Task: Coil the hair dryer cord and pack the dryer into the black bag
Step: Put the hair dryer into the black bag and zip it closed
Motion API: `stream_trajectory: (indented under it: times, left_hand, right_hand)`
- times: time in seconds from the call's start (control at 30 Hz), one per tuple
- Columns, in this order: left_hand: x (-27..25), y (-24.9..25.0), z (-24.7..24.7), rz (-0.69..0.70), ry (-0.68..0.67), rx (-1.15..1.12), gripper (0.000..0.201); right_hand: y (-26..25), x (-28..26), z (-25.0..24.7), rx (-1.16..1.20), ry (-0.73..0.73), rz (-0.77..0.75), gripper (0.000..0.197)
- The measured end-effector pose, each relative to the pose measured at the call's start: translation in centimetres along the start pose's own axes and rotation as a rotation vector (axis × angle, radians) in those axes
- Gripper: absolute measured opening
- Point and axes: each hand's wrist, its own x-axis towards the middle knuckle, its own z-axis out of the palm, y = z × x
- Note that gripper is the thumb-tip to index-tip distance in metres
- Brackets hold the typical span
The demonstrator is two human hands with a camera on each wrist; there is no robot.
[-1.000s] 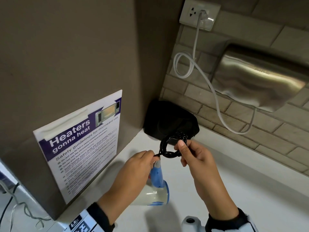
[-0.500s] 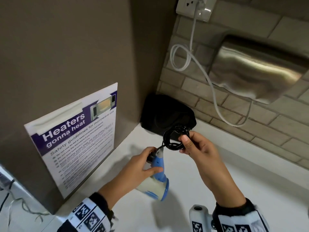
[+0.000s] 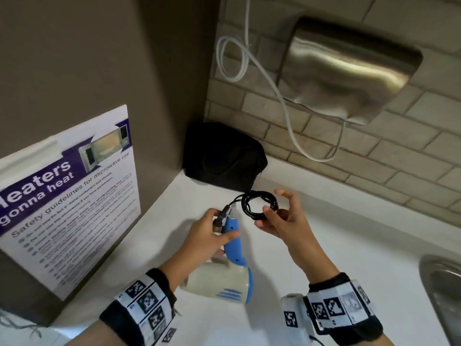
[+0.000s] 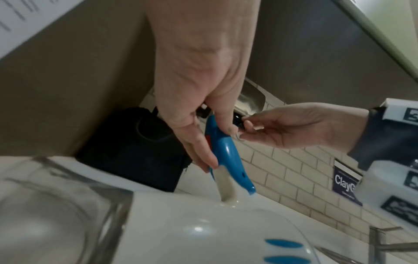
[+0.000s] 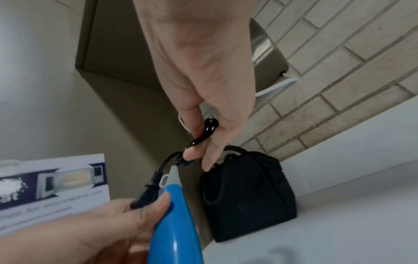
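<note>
A hair dryer with a cream body and a blue handle hangs above the white counter. My left hand grips the handle together with the black plug beside it. The black cord is wound into a small coil just past the handle's end. My right hand pinches that coil between thumb and fingers. The black bag stands in the counter's back corner, behind both hands, with its top looking closed.
A steel hand dryer hangs on the brick wall, its white cable looping down from above. A microwave safety poster leans on the brown panel at left. A metal sink rim shows at the right edge.
Both hands have lowered and drawn back from the bag with the dryer. The coil now lies flatter and wider in my right hand, whose outer fingers have spread.
</note>
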Motion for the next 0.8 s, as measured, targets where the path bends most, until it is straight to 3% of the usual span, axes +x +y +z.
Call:
stream_trajectory:
  times: [0.17,0.4,0.8]
  left_hand:
    - [0.7,-0.9,2.1,-0.171,-0.091,0.034,0.046]
    - [1.2,-2.4,4.1,-0.386,-0.172,-0.100,0.052]
    - [2.5,-4.2,4.5,-0.515,-0.172,-0.229,0.083]
  right_hand:
    - [3.3,1.4,-1.6,-0.079,0.053,0.096,0.021]
    - [7.5,2.5,-3.7,-0.216,0.025,0.228,0.022]
    - [11.3,3.1,-4.5,-0.233,-0.002,0.352,0.024]
